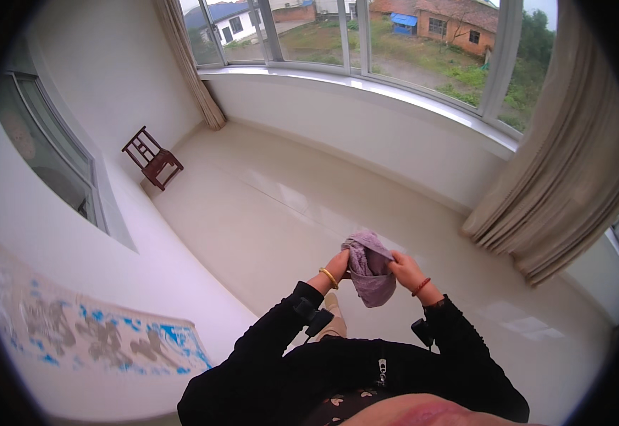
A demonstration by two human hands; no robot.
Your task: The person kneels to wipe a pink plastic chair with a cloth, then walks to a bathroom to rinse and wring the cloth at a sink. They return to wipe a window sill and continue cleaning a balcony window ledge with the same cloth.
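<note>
A bunched mauve cloth (373,274) hangs between my two hands in front of my body, above the tiled floor. My left hand (338,264) grips its left edge, and a gold bracelet circles that wrist. The right edge is pinched in the fingers of my right hand (406,270), with a red bead bracelet at the wrist. The cloth's top is folded over and its lower part droops in a rounded pouch. Some fingertips are hidden behind the fabric. Small black devices are strapped near both cuffs.
A small dark wooden chair (155,158) stands by the left wall. Long beige curtains (549,175) hang at the right, another curtain (192,69) in the far corner. A low wall (341,122) runs under the wide windows. A blue-and-grey patterned hanging (107,341) is at lower left.
</note>
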